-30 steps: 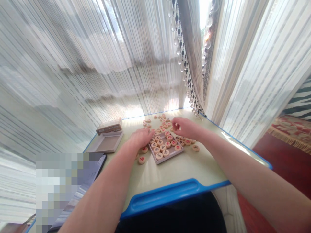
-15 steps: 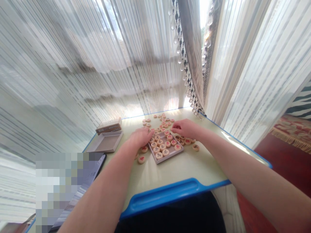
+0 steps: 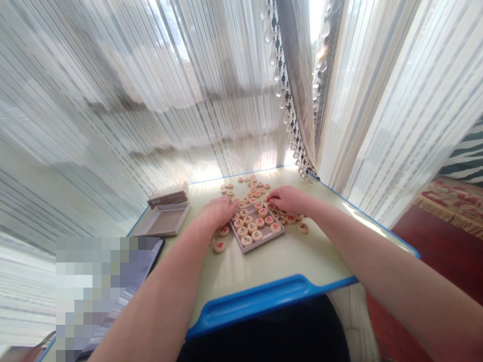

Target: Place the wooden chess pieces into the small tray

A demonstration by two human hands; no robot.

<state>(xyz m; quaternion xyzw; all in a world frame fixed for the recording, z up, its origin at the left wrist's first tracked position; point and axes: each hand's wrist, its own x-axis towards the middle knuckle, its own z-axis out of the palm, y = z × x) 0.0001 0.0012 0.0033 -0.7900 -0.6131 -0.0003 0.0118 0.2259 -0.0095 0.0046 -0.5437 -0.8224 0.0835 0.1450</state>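
Note:
A shallow pale box (image 3: 264, 245) stands on the table, partly filled with round wooden Chinese chess pieces (image 3: 257, 236) marked in red and black. My left hand (image 3: 219, 211) is at the box's far left side, thumb and fingers closed against its edge; the fingertips are partly hidden. Past the far right corner, my right hand (image 3: 287, 198) has its fingers pinched low on a Chinese chess piece (image 3: 267, 199), mostly covered by them. Loose pieces with red and black characters (image 3: 290, 218) lie under and beside that hand. Another red-marked piece (image 3: 219, 247) rests left of the box.
More loose pieces (image 3: 252, 188) are scattered beyond the box. An empty shallow tray (image 3: 166, 221) and a closed flat box (image 3: 168, 193) sit at the back left. A tablet-like device (image 3: 151, 261) lies near my left forearm. A blue rim (image 3: 260, 299) borders the table.
My right hand's fingers have shifted slightly, and a red-marked piece now shows beneath them. My left hand stays at the box. The whole view has tilted a little.

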